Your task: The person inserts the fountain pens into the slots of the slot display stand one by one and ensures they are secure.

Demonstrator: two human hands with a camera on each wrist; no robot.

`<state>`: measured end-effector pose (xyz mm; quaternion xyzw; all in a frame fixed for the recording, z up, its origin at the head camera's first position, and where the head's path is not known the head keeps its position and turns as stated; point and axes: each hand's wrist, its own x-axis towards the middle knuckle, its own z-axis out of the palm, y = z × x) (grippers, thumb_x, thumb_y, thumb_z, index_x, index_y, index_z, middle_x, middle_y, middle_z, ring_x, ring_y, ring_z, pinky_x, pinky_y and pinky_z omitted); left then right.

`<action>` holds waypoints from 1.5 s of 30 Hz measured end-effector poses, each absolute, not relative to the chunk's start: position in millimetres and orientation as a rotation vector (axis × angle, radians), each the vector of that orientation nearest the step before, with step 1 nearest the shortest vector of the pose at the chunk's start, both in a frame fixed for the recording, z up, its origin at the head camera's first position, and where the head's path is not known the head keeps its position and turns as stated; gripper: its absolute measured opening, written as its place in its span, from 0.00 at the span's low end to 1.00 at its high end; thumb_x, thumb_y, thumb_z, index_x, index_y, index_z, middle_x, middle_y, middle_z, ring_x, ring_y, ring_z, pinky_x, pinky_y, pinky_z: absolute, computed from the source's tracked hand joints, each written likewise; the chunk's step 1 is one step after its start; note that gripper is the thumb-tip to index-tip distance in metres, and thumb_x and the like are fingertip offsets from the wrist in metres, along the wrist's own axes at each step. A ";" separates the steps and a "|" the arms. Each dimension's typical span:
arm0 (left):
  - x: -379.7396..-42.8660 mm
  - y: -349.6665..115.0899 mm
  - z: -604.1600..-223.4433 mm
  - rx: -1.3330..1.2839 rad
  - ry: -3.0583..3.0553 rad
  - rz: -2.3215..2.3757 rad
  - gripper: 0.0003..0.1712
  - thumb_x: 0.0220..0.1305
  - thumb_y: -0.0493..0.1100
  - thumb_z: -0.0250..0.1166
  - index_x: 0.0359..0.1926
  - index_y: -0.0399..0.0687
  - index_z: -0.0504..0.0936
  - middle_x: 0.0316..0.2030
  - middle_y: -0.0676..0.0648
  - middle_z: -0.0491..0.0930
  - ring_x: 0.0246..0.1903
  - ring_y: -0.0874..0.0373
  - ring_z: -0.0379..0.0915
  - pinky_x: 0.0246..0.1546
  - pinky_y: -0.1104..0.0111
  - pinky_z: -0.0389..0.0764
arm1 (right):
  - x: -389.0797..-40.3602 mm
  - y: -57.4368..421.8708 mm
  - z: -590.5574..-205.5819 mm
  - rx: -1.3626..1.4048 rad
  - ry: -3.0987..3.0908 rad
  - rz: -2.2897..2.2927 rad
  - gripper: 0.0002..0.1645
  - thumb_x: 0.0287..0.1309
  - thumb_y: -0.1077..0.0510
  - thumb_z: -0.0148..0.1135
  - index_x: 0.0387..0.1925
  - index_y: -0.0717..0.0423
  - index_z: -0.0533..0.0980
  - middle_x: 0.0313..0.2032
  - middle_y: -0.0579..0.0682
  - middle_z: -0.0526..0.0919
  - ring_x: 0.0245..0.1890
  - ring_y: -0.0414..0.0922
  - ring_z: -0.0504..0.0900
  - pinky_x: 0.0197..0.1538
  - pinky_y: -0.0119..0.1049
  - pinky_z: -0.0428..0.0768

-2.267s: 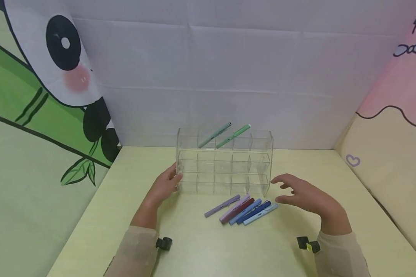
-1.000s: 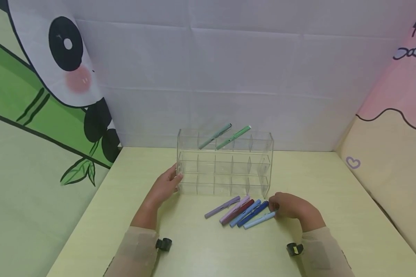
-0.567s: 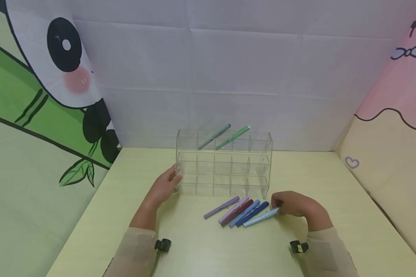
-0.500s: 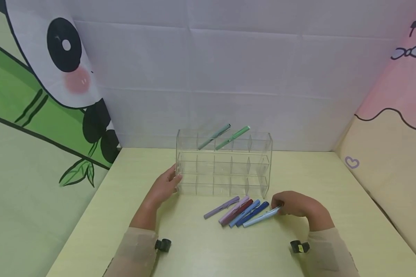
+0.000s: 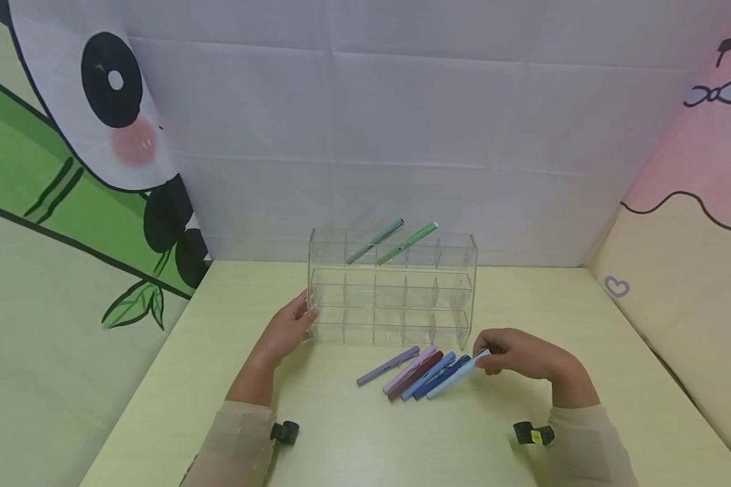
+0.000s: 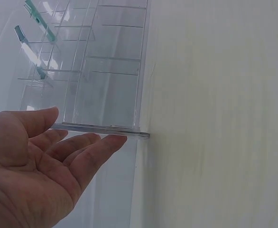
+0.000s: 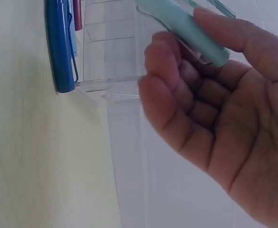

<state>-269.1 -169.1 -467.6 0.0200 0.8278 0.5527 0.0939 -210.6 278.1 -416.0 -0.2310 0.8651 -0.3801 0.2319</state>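
On the table stands a clear acrylic pen rack (image 5: 392,287) with three tiers of compartments. My left hand (image 5: 286,330) holds its left side panel, thumb at the front edge; in the left wrist view the fingertips lie along the panel's outer face. A light blue pen (image 5: 447,382) is pinched by its capped end between thumb and fingers of my right hand (image 5: 518,355), its cap end raised. Left of it lie a dark blue pen (image 5: 438,380), a mid-blue pen (image 5: 423,382), a dark red pen (image 5: 415,377), a pink-lilac pen (image 5: 407,372) and a purple pen (image 5: 386,368).
A grey-green pen (image 5: 374,242) and a green pen (image 5: 407,245) lean in the rack's top tier. Behind the table (image 5: 353,439) hangs a white cloth (image 5: 371,122); printed cloths flank both sides. Each sleeve carries a small black wrist clip.
My right hand has come down from beside the rack to the light blue pen, gripped its end and lifted that end slightly. The left hand stays on the rack.
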 end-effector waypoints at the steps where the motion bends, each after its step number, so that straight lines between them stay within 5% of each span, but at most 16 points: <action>1: -269.0 -169.3 -467.6 0.058 2.453 1.641 0.35 0.75 0.56 0.52 0.77 0.67 0.50 0.74 0.43 0.58 0.70 0.40 0.60 0.59 0.51 0.78 | -210.9 277.5 -416.0 -0.643 2.351 -1.085 0.10 0.67 0.54 0.60 0.41 0.57 0.75 0.31 0.51 0.80 0.31 0.47 0.78 0.35 0.35 0.79; 6: -267.9 -169.1 -466.5 0.049 2.446 1.645 0.36 0.75 0.56 0.52 0.78 0.66 0.50 0.74 0.43 0.58 0.70 0.41 0.59 0.59 0.50 0.78 | -213.5 275.6 -414.8 -0.702 2.303 -1.203 0.11 0.68 0.55 0.59 0.44 0.59 0.74 0.38 0.56 0.85 0.40 0.56 0.83 0.45 0.40 0.84; 11: -267.1 -167.9 -465.0 0.045 2.441 1.649 0.36 0.74 0.58 0.53 0.77 0.69 0.50 0.74 0.44 0.58 0.70 0.42 0.60 0.60 0.51 0.78 | -214.6 275.8 -413.3 -0.743 2.352 -1.273 0.13 0.68 0.54 0.60 0.47 0.58 0.75 0.39 0.56 0.84 0.41 0.51 0.82 0.47 0.33 0.82; 19: -269.0 -170.3 -464.1 0.072 2.451 1.642 0.36 0.74 0.58 0.52 0.77 0.70 0.50 0.74 0.44 0.58 0.70 0.41 0.60 0.59 0.51 0.78 | -218.4 267.1 -413.1 -0.808 2.396 -1.607 0.17 0.71 0.60 0.55 0.58 0.54 0.74 0.43 0.59 0.82 0.42 0.48 0.85 0.52 0.37 0.84; 29: -268.4 -169.6 -463.6 0.057 2.421 1.661 0.36 0.75 0.56 0.52 0.77 0.67 0.50 0.74 0.42 0.58 0.70 0.41 0.59 0.60 0.50 0.77 | -243.7 252.2 -405.9 -0.866 2.348 -2.033 0.19 0.74 0.62 0.49 0.62 0.62 0.68 0.42 0.60 0.78 0.40 0.53 0.85 0.46 0.49 0.87; 45: -266.9 -168.9 -463.3 0.061 2.417 1.672 0.35 0.75 0.55 0.52 0.77 0.67 0.50 0.74 0.43 0.58 0.70 0.41 0.59 0.60 0.50 0.77 | -305.2 245.6 -329.2 -0.629 2.260 -2.504 0.27 0.67 0.59 0.60 0.64 0.56 0.65 0.45 0.62 0.83 0.38 0.52 0.87 0.44 0.43 0.87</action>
